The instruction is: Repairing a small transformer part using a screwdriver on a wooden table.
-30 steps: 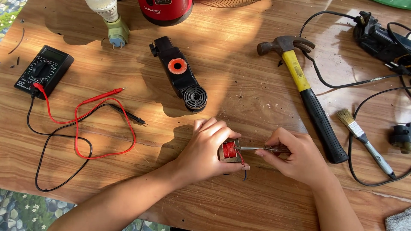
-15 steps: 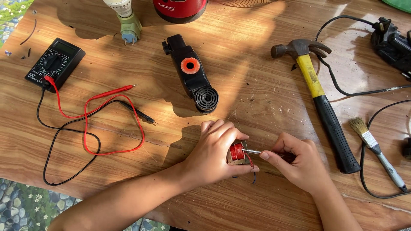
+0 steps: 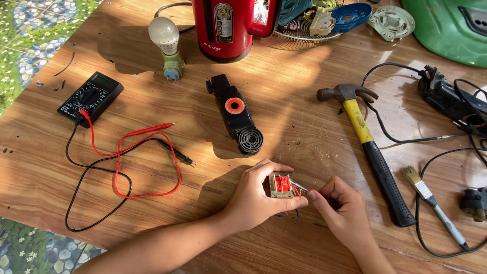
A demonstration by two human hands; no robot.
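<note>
A: What is happening?
B: At six o'clock on the wooden bench, the left hand is clamping a small red-wound transformer.
A: And the right hand?
B: Its grip is pinching a thin metal tool against the coil; steady prying seems needed next.

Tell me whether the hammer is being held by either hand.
No. The hammer lies alone on the table, while both hands grip a small red part.

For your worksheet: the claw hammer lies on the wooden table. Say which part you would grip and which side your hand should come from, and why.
Grip the hammer by its black handle end, near the person's right hand, coming from above. The handle lies flat and bare there, running away from the steel head at the far end. A black cable lies close beside the yellow upper part, so the lower part looks easier to take.
</note>
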